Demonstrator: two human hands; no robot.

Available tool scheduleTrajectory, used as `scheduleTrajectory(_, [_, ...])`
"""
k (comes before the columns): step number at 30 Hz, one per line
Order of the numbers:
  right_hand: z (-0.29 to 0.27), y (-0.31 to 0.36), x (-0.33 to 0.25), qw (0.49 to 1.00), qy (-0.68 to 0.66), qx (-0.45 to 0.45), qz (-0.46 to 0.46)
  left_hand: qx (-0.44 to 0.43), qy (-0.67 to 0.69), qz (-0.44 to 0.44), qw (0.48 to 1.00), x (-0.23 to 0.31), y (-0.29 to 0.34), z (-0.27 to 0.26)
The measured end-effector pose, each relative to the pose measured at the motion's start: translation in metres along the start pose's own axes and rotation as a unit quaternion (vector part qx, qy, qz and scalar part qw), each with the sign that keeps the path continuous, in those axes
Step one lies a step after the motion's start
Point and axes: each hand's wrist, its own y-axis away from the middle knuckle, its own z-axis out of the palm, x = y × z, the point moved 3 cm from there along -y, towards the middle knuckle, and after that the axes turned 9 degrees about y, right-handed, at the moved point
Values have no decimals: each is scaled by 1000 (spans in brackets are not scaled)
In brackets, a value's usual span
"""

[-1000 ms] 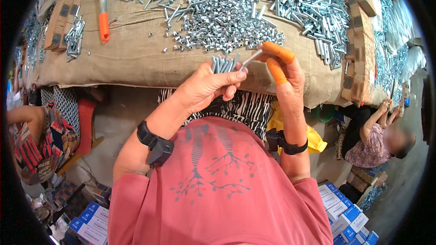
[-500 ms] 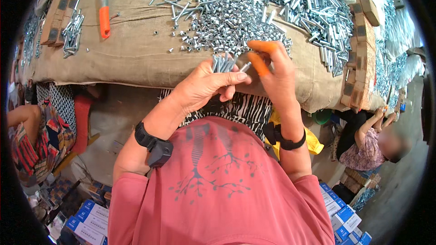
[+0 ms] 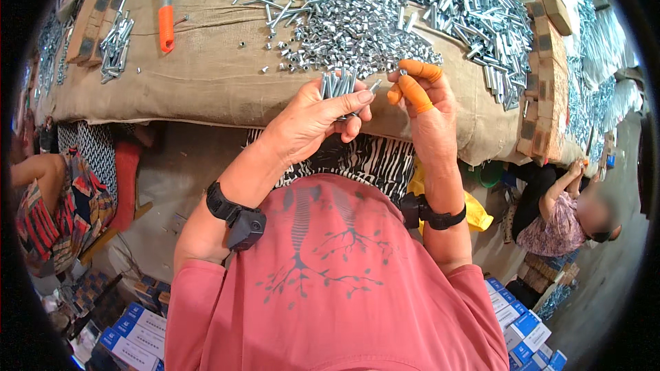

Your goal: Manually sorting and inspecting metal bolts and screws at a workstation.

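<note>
My left hand (image 3: 313, 113) is closed around a bundle of slim silvery metal rods (image 3: 338, 85), likely bolts, their ends pointing away from me. One rod (image 3: 375, 86) sticks out past the thumb tip toward the right. Orange rubber finger covers (image 3: 416, 93) sit on the thumb and some fingers of my right hand (image 3: 433, 106). Between those covered tips I pinch a small shiny metal nut (image 3: 403, 72). Just beyond both hands, a heap of small metal nuts (image 3: 344, 34) lies on the burlap-covered table (image 3: 206, 89).
Metal sleeves (image 3: 474, 34) are piled at the far right, beside wooden blocks (image 3: 546, 89). More bolts (image 3: 117, 48) lie at the left, near an orange-handled tool (image 3: 166, 27). Another person (image 3: 560, 223) sits at right. Blue-and-white boxes (image 3: 526, 333) are stacked behind me.
My right hand has moved slightly right, away from the left hand's rods, and its fingertips now pinch a nut. The left hand still grips the bundle, nearly in place.
</note>
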Motion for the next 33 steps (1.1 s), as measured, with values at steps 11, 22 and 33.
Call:
scheduleTrajectory(11, [-4, 15, 12, 974, -197, -75, 84, -3, 3, -21, 1000, -9, -5, 19])
scheduleTrajectory(22, [-24, 4, 8, 991, 3, -101, 90, -12, -91, 2, 996, -8, -13, 17])
scheduleTrajectory(33, [-13, 14, 1, 984, 108, -65, 126, -14, -143, 32, 989, -4, -8, 13])
